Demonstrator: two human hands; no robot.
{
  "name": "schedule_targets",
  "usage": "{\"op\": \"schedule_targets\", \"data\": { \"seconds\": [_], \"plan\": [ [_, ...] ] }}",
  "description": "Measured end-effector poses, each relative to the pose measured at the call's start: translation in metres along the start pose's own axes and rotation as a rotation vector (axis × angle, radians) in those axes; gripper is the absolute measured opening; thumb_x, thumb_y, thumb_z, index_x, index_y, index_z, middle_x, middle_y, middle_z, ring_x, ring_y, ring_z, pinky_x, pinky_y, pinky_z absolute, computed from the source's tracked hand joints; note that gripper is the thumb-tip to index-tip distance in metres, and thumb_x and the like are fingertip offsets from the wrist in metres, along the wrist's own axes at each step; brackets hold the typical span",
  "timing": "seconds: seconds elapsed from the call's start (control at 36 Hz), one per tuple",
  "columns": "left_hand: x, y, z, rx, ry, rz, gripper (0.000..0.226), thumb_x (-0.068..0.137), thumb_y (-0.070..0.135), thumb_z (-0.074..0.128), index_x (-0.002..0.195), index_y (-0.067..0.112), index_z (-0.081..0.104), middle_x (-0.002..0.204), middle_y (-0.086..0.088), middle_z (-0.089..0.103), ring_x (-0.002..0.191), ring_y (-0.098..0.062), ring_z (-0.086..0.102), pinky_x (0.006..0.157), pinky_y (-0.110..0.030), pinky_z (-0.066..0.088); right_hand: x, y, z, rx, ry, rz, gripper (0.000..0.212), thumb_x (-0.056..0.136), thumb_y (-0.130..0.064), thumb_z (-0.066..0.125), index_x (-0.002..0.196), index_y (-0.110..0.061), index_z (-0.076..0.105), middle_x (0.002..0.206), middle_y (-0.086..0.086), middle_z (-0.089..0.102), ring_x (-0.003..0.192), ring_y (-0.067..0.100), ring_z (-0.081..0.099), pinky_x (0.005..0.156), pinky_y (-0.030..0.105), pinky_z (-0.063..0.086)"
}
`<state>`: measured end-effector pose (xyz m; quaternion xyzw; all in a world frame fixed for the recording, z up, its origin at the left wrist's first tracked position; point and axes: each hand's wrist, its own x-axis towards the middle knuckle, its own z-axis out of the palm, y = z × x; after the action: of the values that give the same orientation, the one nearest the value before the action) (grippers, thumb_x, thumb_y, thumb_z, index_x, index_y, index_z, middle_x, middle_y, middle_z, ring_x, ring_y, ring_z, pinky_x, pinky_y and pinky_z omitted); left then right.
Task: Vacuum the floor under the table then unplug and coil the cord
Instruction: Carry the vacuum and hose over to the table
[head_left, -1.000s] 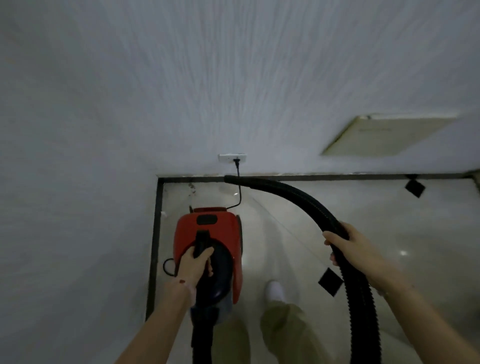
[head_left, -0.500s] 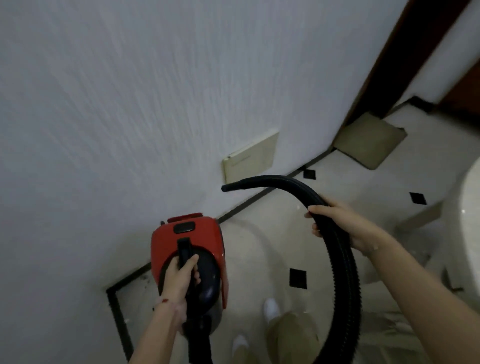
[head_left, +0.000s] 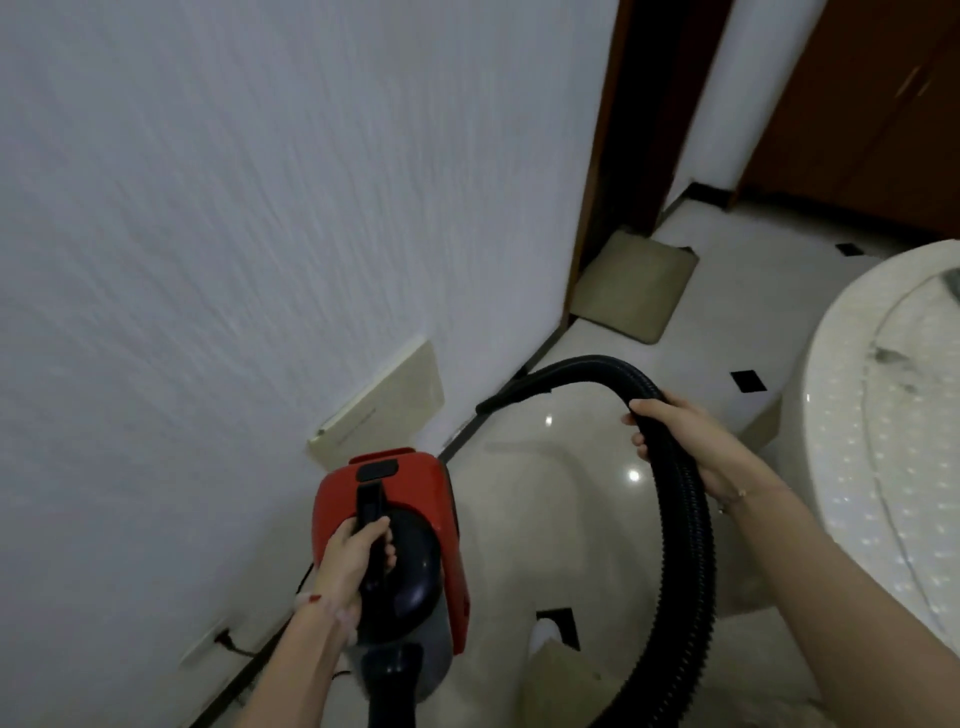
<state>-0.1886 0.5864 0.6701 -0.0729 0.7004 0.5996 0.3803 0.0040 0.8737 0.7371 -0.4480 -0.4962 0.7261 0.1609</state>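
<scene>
A red and black canister vacuum (head_left: 415, 499) hangs off the floor beside the white wall, carried by its black top handle in my left hand (head_left: 358, 556). Its ribbed black hose (head_left: 680, 525) arcs up from the bottom of the view and over to the left, ending in an open nozzle end (head_left: 485, 405) above the floor. My right hand (head_left: 675, 441) grips the hose near the top of the arc. The black plug (head_left: 224, 636) sits in a white wall socket (head_left: 202, 644) low on the wall at lower left. The round white table (head_left: 883, 441) fills the right edge.
A beige panel (head_left: 384, 405) leans on the wall near the skirting. A beige mat (head_left: 631, 286) lies by a dark wooden door frame (head_left: 597, 156). The glossy cream floor (head_left: 545, 519) has small black diamond tiles. My white shoe (head_left: 543, 634) shows below the vacuum.
The view has swung right: the socket slid from the centre to the lower left, and the doorway and table came into sight. Both hands keep their holds on the handle and the hose.
</scene>
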Motion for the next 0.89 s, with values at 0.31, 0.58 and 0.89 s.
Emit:
{"op": "schedule_targets", "data": {
  "seconds": [0.31,0.58,0.89],
  "plan": [
    [0.107,0.077,0.162,0.001,-0.133,-0.070,0.017,0.094,0.005,0.050,0.077,0.007,0.050,0.060,-0.005,0.048,0.034,-0.005,0.048,0.037,-0.014,0.042,0.129,-0.104,-0.083,0.025,0.139,-0.146,0.035,0.092,-0.010,0.056,0.126,-0.010,0.049,0.085,0.009,0.055,0.050,0.013,0.053,0.045,0.024,0.050],
    [0.230,0.165,0.323,0.034,-0.287,-0.141,0.025,0.094,0.001,0.047,0.070,0.003,0.052,0.042,-0.001,0.054,0.035,-0.009,0.053,0.038,-0.015,0.046,0.258,-0.218,-0.171,-0.047,0.224,-0.117,0.032,0.094,-0.012,0.054,0.125,-0.009,0.050,0.088,0.011,0.058,0.049,0.011,0.054,0.043,0.020,0.049],
    [0.344,0.262,0.502,0.211,-0.457,-0.229,0.015,0.092,-0.001,0.049,0.079,0.003,0.053,0.067,-0.009,0.050,0.058,-0.017,0.050,0.049,-0.022,0.049,0.366,-0.296,-0.242,-0.038,0.386,-0.073,0.029,0.094,-0.011,0.054,0.123,-0.010,0.055,0.094,0.015,0.060,0.058,0.017,0.051,0.047,0.022,0.051]
  ]
}}
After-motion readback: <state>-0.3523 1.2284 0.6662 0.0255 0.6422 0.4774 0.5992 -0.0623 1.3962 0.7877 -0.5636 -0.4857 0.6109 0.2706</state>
